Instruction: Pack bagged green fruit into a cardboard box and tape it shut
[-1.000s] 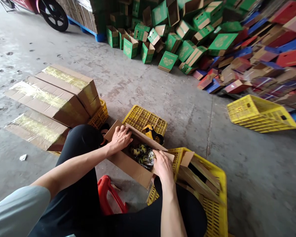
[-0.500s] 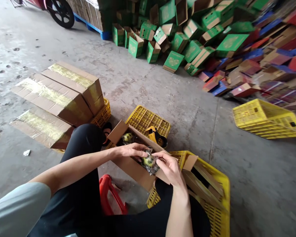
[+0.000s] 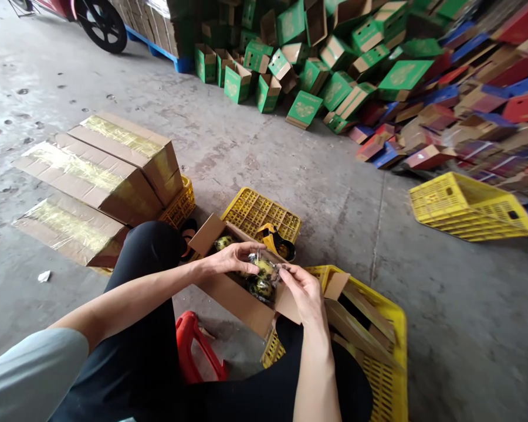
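Observation:
Between my hands is a yellow-green fruit with dark blotches in a clear plastic bag [image 3: 266,268], held over an open cardboard box [image 3: 233,302]. My left hand [image 3: 233,259] grips its left side, thumb and fingers around it. My right hand [image 3: 305,290] pinches the bag's right end. Just below, inside the box, lies another bagged fruit [image 3: 260,289]. A further bagged fruit [image 3: 223,241] shows at the box's far left end. My left forearm and hand hide the middle of the box.
A yellow-and-black tape dispenser [image 3: 278,243] rests on an upturned yellow crate [image 3: 264,208] behind the box. Taped cartons [image 3: 85,176] stand left. A red stool [image 3: 198,346] is below. At right, a yellow crate [image 3: 398,334] holds folded cardboard [image 3: 361,322]. Green boxes [image 3: 305,108] lie heaped beyond.
The bagged fruit between my hands has come up slightly, and another fruit now shows beneath it. My hands have shifted up a little with it.

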A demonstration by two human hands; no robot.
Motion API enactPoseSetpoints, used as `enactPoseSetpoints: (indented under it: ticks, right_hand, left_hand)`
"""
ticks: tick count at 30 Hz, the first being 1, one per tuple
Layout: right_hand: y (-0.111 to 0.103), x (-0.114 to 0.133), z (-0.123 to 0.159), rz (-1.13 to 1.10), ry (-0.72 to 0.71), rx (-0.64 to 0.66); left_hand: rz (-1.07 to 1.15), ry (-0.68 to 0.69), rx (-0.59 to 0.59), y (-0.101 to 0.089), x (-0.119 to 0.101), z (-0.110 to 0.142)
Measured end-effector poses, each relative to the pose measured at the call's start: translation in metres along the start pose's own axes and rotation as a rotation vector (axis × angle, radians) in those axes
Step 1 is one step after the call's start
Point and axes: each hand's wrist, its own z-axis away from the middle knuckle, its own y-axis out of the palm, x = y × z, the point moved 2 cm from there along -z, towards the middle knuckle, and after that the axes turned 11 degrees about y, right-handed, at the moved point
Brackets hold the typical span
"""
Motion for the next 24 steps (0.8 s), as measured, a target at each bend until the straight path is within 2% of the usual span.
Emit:
enactPoseSetpoints:
  ticks: [2,11,15,19,24]
  right_hand:
    - [0.0,0.0,0.0,-0.009,-0.023,-0.035]
    - [0.0,-0.002,-0.003,-0.07,-0.035,-0.065]
    - [0.001,-0.004,-0.005,-0.069,-0.041,-0.075]
    - [0.002,-0.001,-0.005,-0.077,-0.036,-0.102]
    - [0.003,0.008,-0.003,-0.106,0.01,-0.154]
  left_hand:
    - [-0.012,-0.032,-0.001,-0.002,0.001,0.001]
    - [0.019,-0.013,-0.194,-0.007,-0.001,-0.003]
    - [0.011,0.04,-0.192,-0.007,-0.007,-0.004]
    - [-0.009,0.026,-0.198,-0.009,-0.007,-0.004]
    - [-0.029,0.048,-0.316,-0.013,-0.008,-0.007]
